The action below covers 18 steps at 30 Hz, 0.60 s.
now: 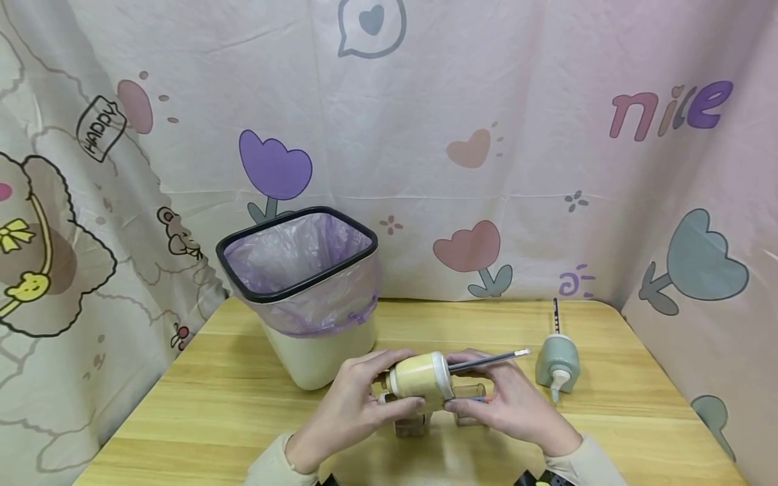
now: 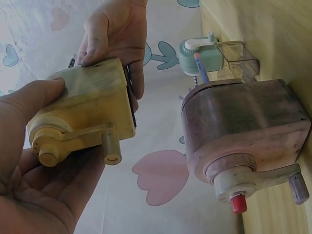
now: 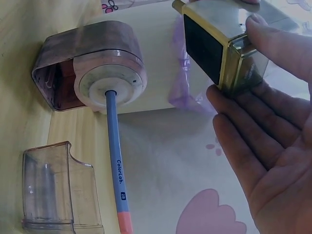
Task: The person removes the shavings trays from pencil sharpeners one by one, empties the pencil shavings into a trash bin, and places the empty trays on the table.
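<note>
A yellow crank pencil sharpener (image 1: 416,376) is held tilted above the table, a dark pencil (image 1: 489,361) sticking out of its front. My left hand (image 1: 349,401) grips its crank end, thumb along the side. At the front end, my right hand (image 1: 507,398) pinches it between thumb and fingers, by the clear drawer (image 3: 247,63) in the right wrist view. Below stands a pink pencil sharpener (image 2: 246,129) with a blue pencil (image 3: 115,156) in it; the hands partly hide it in the head view. Its drawer slot faces out, and a clear shavings drawer (image 3: 53,190) lies apart on the table.
A white bin (image 1: 316,351) with a black rim and purple liner stands at the back left. To the right sits a green pencil sharpener (image 1: 558,361) with a patterned pencil in it. A printed curtain (image 1: 401,135) hangs behind the wooden table (image 1: 200,405).
</note>
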{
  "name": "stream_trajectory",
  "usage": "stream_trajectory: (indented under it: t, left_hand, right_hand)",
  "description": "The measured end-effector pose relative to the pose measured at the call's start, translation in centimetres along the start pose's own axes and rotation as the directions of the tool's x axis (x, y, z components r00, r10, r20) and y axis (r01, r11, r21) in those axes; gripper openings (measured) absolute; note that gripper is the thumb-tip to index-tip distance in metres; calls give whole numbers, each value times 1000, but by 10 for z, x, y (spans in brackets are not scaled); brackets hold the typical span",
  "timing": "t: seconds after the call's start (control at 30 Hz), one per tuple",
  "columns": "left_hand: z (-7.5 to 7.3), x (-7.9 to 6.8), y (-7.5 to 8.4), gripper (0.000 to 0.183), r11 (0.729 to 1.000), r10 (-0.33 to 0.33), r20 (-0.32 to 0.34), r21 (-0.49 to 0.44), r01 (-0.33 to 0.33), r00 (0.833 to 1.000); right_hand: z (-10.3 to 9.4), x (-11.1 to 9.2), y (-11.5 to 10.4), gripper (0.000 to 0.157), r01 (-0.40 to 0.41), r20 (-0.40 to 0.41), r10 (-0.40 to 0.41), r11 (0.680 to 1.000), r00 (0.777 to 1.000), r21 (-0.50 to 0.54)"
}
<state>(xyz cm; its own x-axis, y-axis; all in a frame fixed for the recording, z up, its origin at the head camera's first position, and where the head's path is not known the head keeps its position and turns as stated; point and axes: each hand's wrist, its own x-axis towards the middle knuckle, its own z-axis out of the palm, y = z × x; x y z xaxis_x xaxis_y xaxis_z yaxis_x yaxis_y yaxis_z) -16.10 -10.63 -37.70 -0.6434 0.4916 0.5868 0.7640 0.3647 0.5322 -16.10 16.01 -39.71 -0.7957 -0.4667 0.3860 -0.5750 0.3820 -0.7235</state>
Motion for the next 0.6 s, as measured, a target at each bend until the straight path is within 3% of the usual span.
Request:
stream_trajectory:
  t: [0.27, 0.6]
  left_hand:
    - [0, 1, 0, 48, 1000, -4, -29, 10, 4, 1000]
    - [-2, 1, -2, 49, 1000, 0, 3, 11, 0, 1000]
  right_hand:
    - [1, 2, -1, 51, 43, -86, -61, 979, 994, -197]
    - [0, 2, 3, 49, 70, -36, -77, 986, 996, -154]
